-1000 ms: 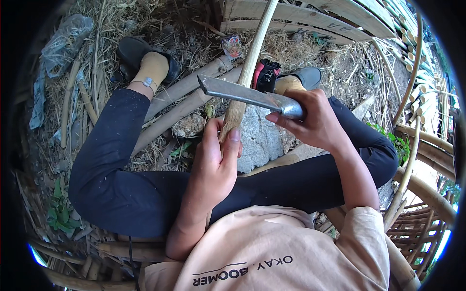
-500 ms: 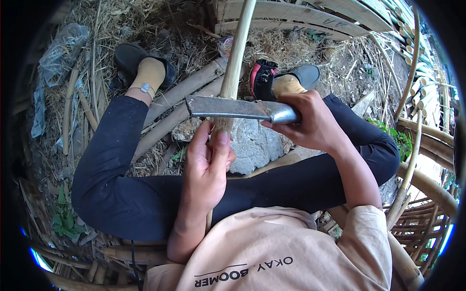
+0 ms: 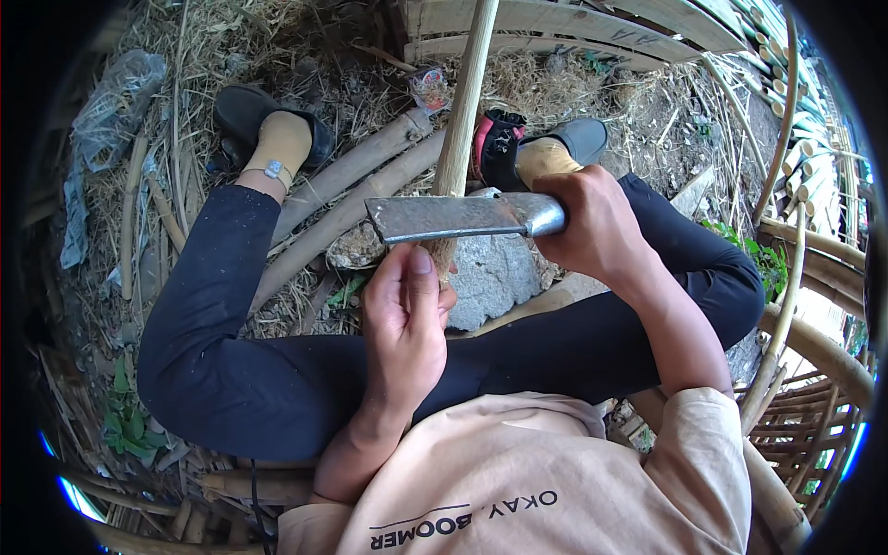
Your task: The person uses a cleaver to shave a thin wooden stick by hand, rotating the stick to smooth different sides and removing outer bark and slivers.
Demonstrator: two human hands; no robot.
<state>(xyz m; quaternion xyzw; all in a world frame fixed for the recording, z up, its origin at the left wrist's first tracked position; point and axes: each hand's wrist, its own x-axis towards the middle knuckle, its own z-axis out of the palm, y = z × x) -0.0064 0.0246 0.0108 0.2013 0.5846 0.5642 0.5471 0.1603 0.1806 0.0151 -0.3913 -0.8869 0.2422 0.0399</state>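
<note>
My left hand [image 3: 407,310] is closed around the lower part of a long wooden pole [image 3: 460,139], thumb on top. The pole slants up and away past the top edge of the view. In my right hand [image 3: 592,227] is the handle end of a cleaver-like knife [image 3: 449,215] with a broad, worn metal blade and a metal socket. The blade lies across the pole, just beyond my left fingertips, and hides a stretch of it; whether it touches the wood I cannot tell. Below the blade sits a grey stone [image 3: 498,282].
Between my feet lie bamboo poles [image 3: 356,203] on straw-strewn ground. A crumpled plastic bag [image 3: 116,106] is at the far left. Wooden slats [image 3: 555,32] stand at the back, and stacked cut bamboo [image 3: 805,176] fills the right. A slatted bamboo frame [image 3: 795,435] is beside my right elbow.
The knife has shifted slightly right and its blade has tilted, showing more of its flat face. My left hand and the pole have moved a little to the right.
</note>
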